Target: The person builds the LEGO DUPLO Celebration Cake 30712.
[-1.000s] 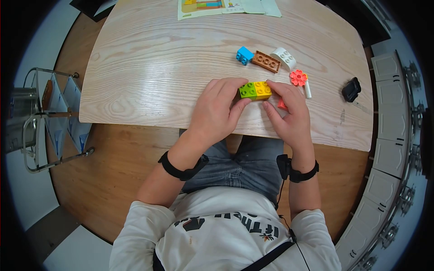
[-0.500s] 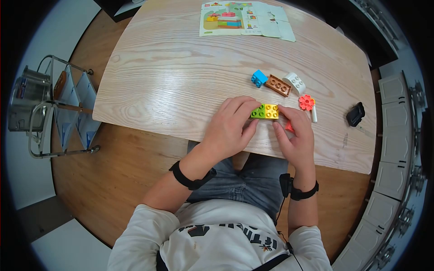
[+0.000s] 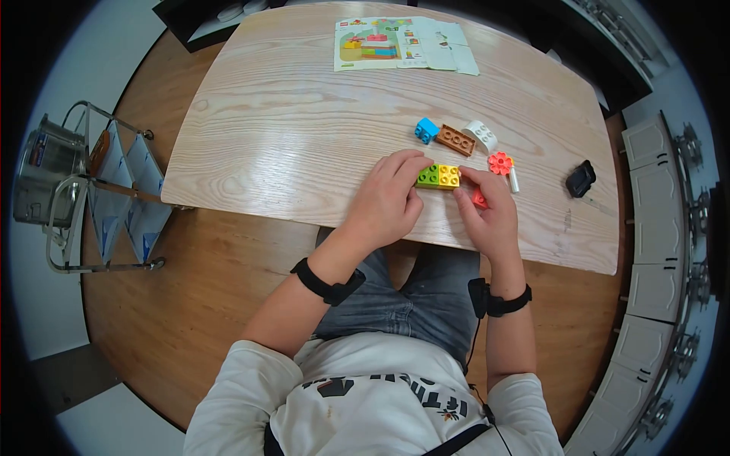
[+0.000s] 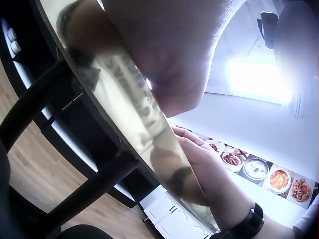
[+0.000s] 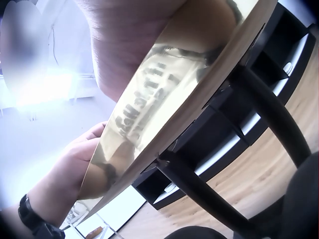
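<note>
Directly left of the yellow brick [image 3: 449, 176], and set against it, lies the green brick [image 3: 428, 176], the pair making one studs-up row on the desk [image 3: 289, 129]. On the yellow brick's left, past the green one, the left hand [image 3: 389, 194] has its fingers bent round the row's outer end, holding the green brick; whether its thumb touches I cannot tell. On the yellow brick's right, the right hand [image 3: 490, 213] holds that brick's end between forefinger and thumb, the gap between them narrow.

Beyond the yellow brick and a little to its left, a blue brick [image 3: 426, 131] lies tipped, its studs towards the person. Straight beyond the yellow brick is a brown brick [image 3: 456, 140], hollow side up, and beyond it to the right a white curved piece [image 3: 480, 135] with studs showing. Further to its right lies a coral flower piece [image 3: 499, 163] beside a white stick [image 3: 515, 179]. Nearer the person and right of the yellow brick, a red piece [image 3: 479, 199] is partly hidden by the right hand.

Well right of the yellow brick rests a black object [image 3: 581, 178]; well beyond the brick lies a creased printed leaflet [image 3: 403, 45].
</note>
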Tool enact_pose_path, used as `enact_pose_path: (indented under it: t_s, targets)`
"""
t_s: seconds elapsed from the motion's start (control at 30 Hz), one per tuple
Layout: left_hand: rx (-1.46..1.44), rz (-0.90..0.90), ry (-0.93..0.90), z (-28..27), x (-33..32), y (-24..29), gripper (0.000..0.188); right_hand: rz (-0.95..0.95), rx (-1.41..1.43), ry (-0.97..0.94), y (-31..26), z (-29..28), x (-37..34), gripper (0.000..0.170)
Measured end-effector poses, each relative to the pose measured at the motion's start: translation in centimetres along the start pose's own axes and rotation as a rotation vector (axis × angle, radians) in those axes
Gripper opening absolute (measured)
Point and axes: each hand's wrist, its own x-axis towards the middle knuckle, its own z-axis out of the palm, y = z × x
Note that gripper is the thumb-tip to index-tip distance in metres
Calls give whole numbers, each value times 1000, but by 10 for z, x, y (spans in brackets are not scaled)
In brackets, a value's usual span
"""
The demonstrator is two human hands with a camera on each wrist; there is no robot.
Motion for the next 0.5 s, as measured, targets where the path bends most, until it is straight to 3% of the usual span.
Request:
enact_pose_path:
  t_s: [0.5]
  targets:
    - [41,7,-40,-1,-1,5,57,-25,-52,-3,-2,-1,-1,35]
